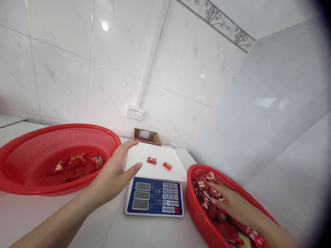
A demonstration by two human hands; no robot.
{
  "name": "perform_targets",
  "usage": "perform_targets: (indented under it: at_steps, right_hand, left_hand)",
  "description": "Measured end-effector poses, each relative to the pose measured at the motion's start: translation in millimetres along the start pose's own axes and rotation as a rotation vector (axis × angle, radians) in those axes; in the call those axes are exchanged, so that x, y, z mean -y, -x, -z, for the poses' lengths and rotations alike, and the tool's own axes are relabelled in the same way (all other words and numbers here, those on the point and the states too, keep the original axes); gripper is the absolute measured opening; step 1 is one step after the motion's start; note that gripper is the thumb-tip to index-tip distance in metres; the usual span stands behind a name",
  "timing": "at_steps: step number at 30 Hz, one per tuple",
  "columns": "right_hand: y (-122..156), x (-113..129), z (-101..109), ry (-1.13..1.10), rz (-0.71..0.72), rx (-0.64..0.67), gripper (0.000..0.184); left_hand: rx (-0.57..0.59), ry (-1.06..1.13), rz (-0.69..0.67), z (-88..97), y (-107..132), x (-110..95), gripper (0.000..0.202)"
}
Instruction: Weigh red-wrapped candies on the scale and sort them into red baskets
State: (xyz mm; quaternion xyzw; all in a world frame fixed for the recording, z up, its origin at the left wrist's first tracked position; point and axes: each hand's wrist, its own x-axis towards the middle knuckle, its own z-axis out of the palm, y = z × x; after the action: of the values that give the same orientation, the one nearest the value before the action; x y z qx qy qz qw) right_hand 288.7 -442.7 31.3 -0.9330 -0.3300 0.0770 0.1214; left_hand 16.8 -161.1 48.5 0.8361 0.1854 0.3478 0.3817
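Observation:
A white electronic scale (155, 186) with a blue keypad stands in the middle of the table. Two small red candy packets (151, 159) (167, 165) lie on its platform. My left hand (116, 172) hovers open at the scale's left edge, fingers spread, holding nothing. My right hand (232, 205) lies inside the red basket (196, 210) on the right, fingers stretched flat over a heap of red candy packets (204, 193). On the left, a large red mesh basket (31, 158) holds several red packets (77, 163).
A small open cardboard box (146, 136) sits behind the scale against the tiled wall, below a white power socket (136, 112). A white panel (271, 103) rises on the right side of the table.

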Motion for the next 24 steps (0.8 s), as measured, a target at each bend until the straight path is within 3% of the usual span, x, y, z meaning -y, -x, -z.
perform_targets:
  at_steps: [2, 5, 8, 12, 16, 19, 24]
  right_hand:
    - [10, -24, -4, -0.044, -0.051, 0.075, 0.063]
    - [20, -39, -20, -0.135, -0.080, 0.161, 0.068]
    - [22, -36, -39, -0.166, -0.081, 0.172, 0.072]
    - [18, -31, -51, -0.042, -0.074, 0.094, 0.075]
    - [10, -38, -44, -0.020, 0.001, -0.012, 0.047]
    - [3, -46, -31, -0.093, -0.027, -0.079, 0.026]
    - [-5, -45, -5, -0.228, -0.055, -0.167, 0.020]
  left_hand:
    - [0.006, -0.011, 0.006, -2.7, 0, 0, 0.048]
    - [0.025, -0.027, 0.007, -7.6, 0, 1, 0.049]
    - [0.044, -0.036, 0.002, -12.2, 1, 3, 0.050]
    - [0.053, -0.052, -0.001, -14.5, 2, 5, 0.050]
    - [0.050, -0.057, -0.013, -12.8, 2, 3, 0.049]
    - [0.033, -0.061, -0.037, -11.0, 2, 1, 0.048]
    - [0.020, -0.053, -0.022, -8.5, 1, 0, 0.047]
